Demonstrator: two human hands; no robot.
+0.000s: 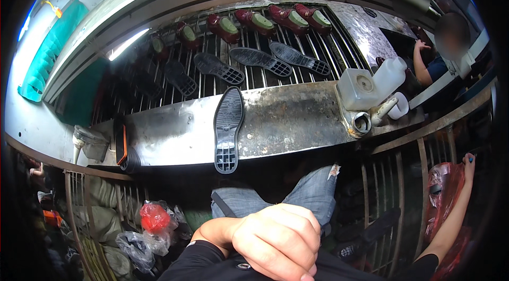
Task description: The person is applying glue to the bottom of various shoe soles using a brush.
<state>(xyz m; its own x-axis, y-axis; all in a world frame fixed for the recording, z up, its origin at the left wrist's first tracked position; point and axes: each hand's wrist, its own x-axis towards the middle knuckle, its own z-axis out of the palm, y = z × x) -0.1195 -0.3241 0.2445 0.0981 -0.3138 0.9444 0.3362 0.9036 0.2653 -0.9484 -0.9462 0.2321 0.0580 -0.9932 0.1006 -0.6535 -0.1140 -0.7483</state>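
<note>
My left hand is raised close in front of me at the lower middle. Its fingers are curled in, hiding whatever may be inside. Far out to the right reaches my right hand, beside the upper end of a clear red plastic bag. Its fingers look closed, with a tiny blue spot at them; what they grip is too small to make out. A black shoe sole lies lengthwise across the metal ledge before me, its heel end at the near edge. Neither hand touches it.
Dark red shoe uppers and black soles sit on a roller conveyor. White plastic containers stand at the ledge's right end. Metal railings flank me. Plastic bags lie lower left. Another person is at far right.
</note>
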